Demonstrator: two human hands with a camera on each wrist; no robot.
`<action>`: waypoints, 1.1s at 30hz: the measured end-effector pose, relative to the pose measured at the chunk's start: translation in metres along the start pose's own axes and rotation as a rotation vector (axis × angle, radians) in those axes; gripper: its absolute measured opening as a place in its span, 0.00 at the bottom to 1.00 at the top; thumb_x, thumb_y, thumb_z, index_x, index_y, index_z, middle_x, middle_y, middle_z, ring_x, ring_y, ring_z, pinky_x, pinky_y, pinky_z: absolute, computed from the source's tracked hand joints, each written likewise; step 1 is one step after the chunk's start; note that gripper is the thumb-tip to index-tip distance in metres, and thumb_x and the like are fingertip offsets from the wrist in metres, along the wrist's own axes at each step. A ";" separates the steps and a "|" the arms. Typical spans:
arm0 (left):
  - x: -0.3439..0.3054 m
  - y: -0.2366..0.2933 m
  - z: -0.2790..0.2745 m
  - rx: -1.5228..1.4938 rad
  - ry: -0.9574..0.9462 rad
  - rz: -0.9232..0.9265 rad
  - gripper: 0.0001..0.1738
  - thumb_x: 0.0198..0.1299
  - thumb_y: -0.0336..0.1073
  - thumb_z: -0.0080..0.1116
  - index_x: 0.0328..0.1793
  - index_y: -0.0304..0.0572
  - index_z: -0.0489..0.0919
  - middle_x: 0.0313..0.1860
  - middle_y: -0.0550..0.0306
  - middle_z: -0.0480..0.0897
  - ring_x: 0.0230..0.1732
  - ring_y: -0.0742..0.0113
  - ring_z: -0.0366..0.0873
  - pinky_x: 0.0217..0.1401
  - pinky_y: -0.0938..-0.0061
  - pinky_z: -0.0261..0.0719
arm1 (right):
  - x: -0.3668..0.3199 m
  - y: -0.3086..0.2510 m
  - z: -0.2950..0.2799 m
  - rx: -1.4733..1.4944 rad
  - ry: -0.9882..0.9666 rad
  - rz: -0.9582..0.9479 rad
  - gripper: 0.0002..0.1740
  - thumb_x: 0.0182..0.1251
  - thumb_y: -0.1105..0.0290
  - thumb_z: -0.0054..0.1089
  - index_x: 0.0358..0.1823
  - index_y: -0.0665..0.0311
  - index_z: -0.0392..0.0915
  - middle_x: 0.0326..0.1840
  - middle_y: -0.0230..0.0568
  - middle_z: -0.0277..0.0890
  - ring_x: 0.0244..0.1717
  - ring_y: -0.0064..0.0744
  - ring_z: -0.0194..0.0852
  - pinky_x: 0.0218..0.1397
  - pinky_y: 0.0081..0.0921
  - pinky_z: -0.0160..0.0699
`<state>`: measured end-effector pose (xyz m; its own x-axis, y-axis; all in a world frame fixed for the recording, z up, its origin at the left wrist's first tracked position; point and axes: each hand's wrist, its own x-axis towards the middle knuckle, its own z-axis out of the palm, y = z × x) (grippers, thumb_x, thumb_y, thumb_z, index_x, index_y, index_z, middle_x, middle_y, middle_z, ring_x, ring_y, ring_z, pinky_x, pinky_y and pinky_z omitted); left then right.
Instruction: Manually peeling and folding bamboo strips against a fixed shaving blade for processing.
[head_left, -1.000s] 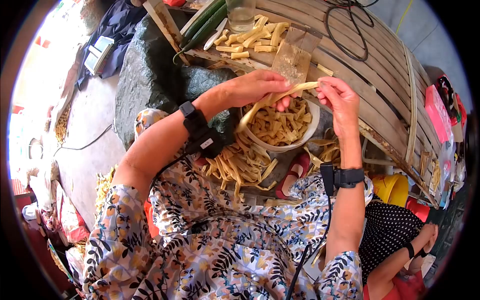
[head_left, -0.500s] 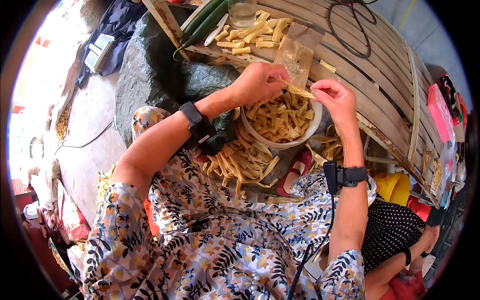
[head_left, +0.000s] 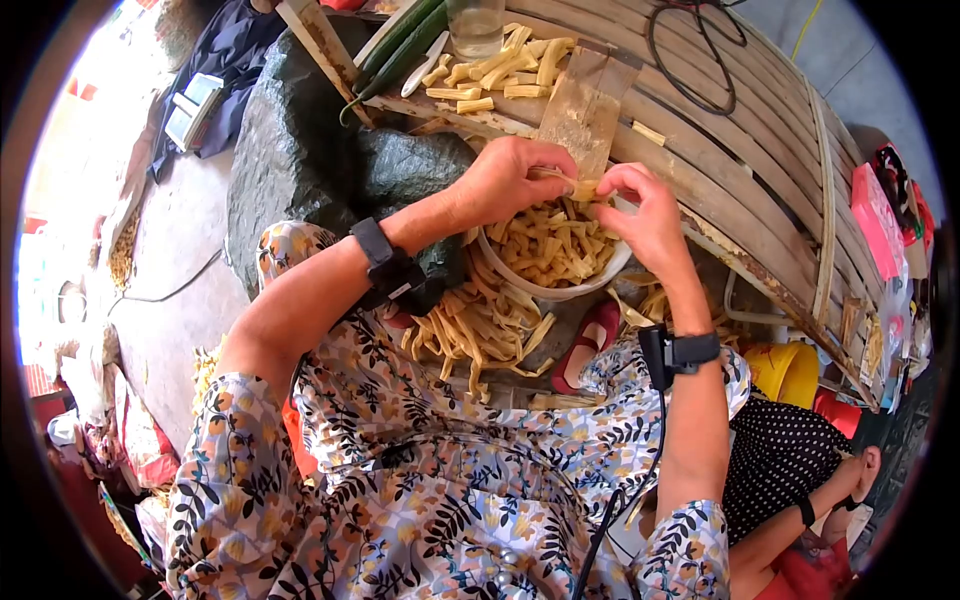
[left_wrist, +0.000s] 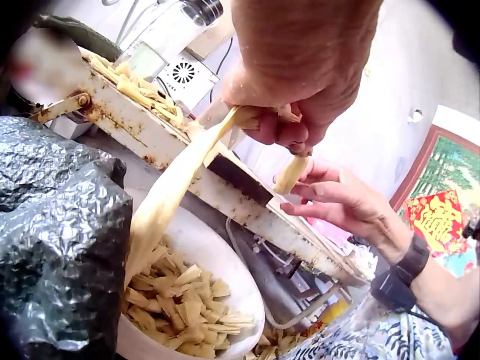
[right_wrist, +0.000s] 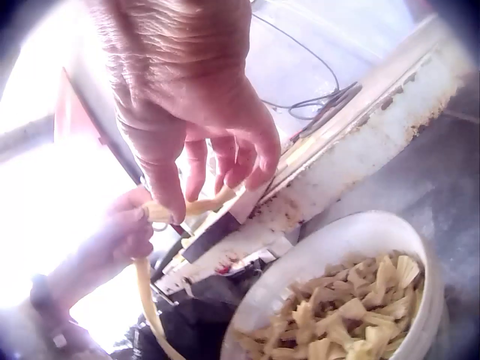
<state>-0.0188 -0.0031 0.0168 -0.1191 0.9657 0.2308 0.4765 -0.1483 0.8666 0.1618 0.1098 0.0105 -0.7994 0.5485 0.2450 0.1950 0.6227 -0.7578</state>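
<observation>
Over the tub, my left hand (head_left: 512,182) grips a long, flat, pale yellow strip (left_wrist: 184,169). Its loose tail hangs from that hand past the tub's rim in the left wrist view. My right hand (head_left: 645,222) faces it, thumb and fingertips at a short stretch of the strip (right_wrist: 202,206) between the hands. Below both hands stands a white tub (head_left: 540,290), filled with short folded pieces (head_left: 550,245) of the same pale yellow stuff. A heap of long strips (head_left: 475,325) lies left of the tub, next to dark plastic sheeting (head_left: 415,165).
A slatted wooden bench (head_left: 720,170) with a rusty edge runs behind the tub. On it are a small board (head_left: 585,115), several short pieces (head_left: 510,70), cucumbers (head_left: 400,50), a glass jar (head_left: 475,28) and a black cable (head_left: 690,70). A yellow bucket (head_left: 785,375) and another person's arm (head_left: 800,510) are at right.
The strip was first stretched out between the hands. The right hand has since come left and down toward the left hand, leaving only a short stretch between them.
</observation>
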 end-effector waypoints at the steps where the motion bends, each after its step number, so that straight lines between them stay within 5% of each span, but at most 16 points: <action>1: 0.000 0.002 -0.004 -0.040 -0.026 -0.053 0.06 0.54 0.31 0.58 0.38 0.41 0.79 0.20 0.71 0.73 0.23 0.86 0.66 0.26 0.86 0.66 | -0.001 -0.004 -0.003 0.132 -0.001 0.073 0.11 0.48 0.76 0.64 0.35 0.65 0.75 0.33 0.31 0.74 0.36 0.21 0.71 0.38 0.17 0.69; 3: -0.002 0.005 -0.009 -0.133 -0.077 -0.118 0.06 0.54 0.31 0.58 0.38 0.41 0.79 0.19 0.71 0.72 0.23 0.86 0.65 0.25 0.86 0.65 | -0.003 -0.015 -0.010 0.395 -0.002 0.222 0.11 0.50 0.75 0.63 0.37 0.66 0.76 0.34 0.30 0.75 0.36 0.18 0.71 0.40 0.17 0.70; 10: -0.002 0.014 -0.014 -0.393 -0.188 -0.332 0.05 0.55 0.31 0.57 0.39 0.42 0.78 0.18 0.72 0.71 0.22 0.87 0.65 0.21 0.88 0.62 | -0.008 -0.020 -0.020 0.472 -0.153 0.308 0.12 0.56 0.71 0.62 0.41 0.67 0.77 0.32 0.29 0.76 0.35 0.15 0.70 0.40 0.14 0.69; 13: -0.002 0.002 -0.004 -0.271 -0.111 -0.218 0.05 0.56 0.32 0.56 0.38 0.41 0.78 0.18 0.72 0.71 0.23 0.87 0.66 0.22 0.87 0.64 | -0.006 -0.018 -0.020 0.280 -0.049 0.245 0.11 0.56 0.67 0.61 0.37 0.67 0.78 0.30 0.32 0.77 0.31 0.21 0.73 0.36 0.18 0.70; 15: -0.002 -0.007 0.008 -0.135 -0.003 -0.021 0.06 0.55 0.30 0.56 0.38 0.39 0.77 0.19 0.70 0.72 0.23 0.84 0.66 0.24 0.85 0.67 | -0.005 -0.016 -0.013 -0.190 0.137 -0.012 0.11 0.56 0.65 0.60 0.33 0.65 0.78 0.28 0.36 0.77 0.28 0.30 0.73 0.33 0.23 0.70; 17: -0.005 -0.007 0.016 0.035 0.055 -0.017 0.06 0.53 0.29 0.56 0.38 0.38 0.76 0.20 0.70 0.72 0.24 0.83 0.66 0.26 0.84 0.68 | 0.001 -0.023 -0.004 -0.503 0.288 -0.287 0.09 0.56 0.63 0.56 0.30 0.61 0.76 0.27 0.42 0.75 0.28 0.45 0.70 0.31 0.33 0.69; 22: -0.006 0.000 0.031 -0.152 0.046 0.023 0.06 0.54 0.29 0.56 0.38 0.37 0.75 0.21 0.69 0.72 0.25 0.83 0.66 0.28 0.85 0.68 | -0.003 -0.037 0.025 -0.459 0.313 -0.070 0.09 0.62 0.63 0.50 0.37 0.59 0.73 0.21 0.42 0.73 0.23 0.45 0.72 0.26 0.34 0.69; 24: -0.008 0.008 0.021 -0.330 -0.095 -0.215 0.06 0.57 0.32 0.54 0.38 0.39 0.75 0.20 0.68 0.72 0.23 0.82 0.67 0.26 0.85 0.68 | -0.006 -0.027 0.023 -0.469 0.332 0.082 0.09 0.63 0.62 0.49 0.37 0.58 0.73 0.18 0.42 0.72 0.20 0.47 0.71 0.23 0.36 0.68; 26: -0.008 0.015 0.012 -0.480 -0.250 -0.420 0.06 0.58 0.34 0.54 0.38 0.39 0.75 0.20 0.67 0.73 0.21 0.81 0.69 0.26 0.84 0.69 | -0.006 -0.020 0.020 -0.509 0.377 0.007 0.09 0.63 0.61 0.49 0.36 0.57 0.74 0.16 0.43 0.71 0.19 0.48 0.71 0.22 0.37 0.68; 29: -0.008 0.006 0.002 -0.536 -0.402 -0.413 0.08 0.60 0.36 0.52 0.39 0.38 0.75 0.22 0.63 0.76 0.21 0.78 0.72 0.26 0.84 0.72 | -0.005 -0.013 0.014 -0.485 0.414 -0.028 0.06 0.60 0.63 0.54 0.33 0.56 0.76 0.16 0.43 0.71 0.19 0.45 0.72 0.22 0.35 0.68; 33: -0.003 -0.009 -0.004 -0.536 -0.534 -0.364 0.10 0.61 0.36 0.50 0.41 0.37 0.75 0.28 0.61 0.80 0.29 0.77 0.76 0.36 0.83 0.73 | -0.005 -0.019 -0.015 -0.391 0.341 0.174 0.05 0.56 0.64 0.57 0.32 0.55 0.76 0.15 0.40 0.70 0.16 0.37 0.69 0.21 0.28 0.64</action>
<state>-0.0257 -0.0056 0.0103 0.3074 0.9240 -0.2273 -0.0065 0.2409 0.9705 0.1710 0.1037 0.0327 -0.5193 0.7714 0.3678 0.5568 0.6319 -0.5392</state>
